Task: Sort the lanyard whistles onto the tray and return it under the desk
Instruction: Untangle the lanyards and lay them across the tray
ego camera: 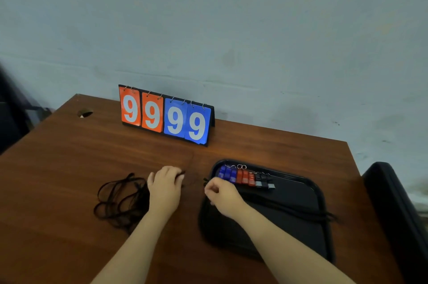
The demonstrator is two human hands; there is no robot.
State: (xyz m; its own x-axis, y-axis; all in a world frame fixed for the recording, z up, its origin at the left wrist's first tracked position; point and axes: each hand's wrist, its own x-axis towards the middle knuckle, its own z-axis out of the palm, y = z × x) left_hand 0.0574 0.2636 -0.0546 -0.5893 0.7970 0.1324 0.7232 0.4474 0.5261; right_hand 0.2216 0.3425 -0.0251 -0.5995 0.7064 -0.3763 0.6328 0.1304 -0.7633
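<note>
A black tray (pixel 301 202) lies on the right of the wooden desk (pixel 69 179). Along its far edge stands a row of whistles (pixel 245 177): blue ones on the left, red in the middle, black on the right. My right hand (pixel 220 193) is at the tray's left rim and pinches a black cord end. My left hand (pixel 165 185) rests on the desk with its fingers curled on a black lanyard cord. A tangle of black lanyards (pixel 120 202) lies just left of that hand. More black cord (pixel 308 213) stretches across the tray.
A flip scoreboard (pixel 165 115) reading 9999 in orange and blue stands at the desk's back by the wall. A cable hole (pixel 85 113) is in the far left corner. A dark chair (pixel 398 214) stands off the desk's right edge.
</note>
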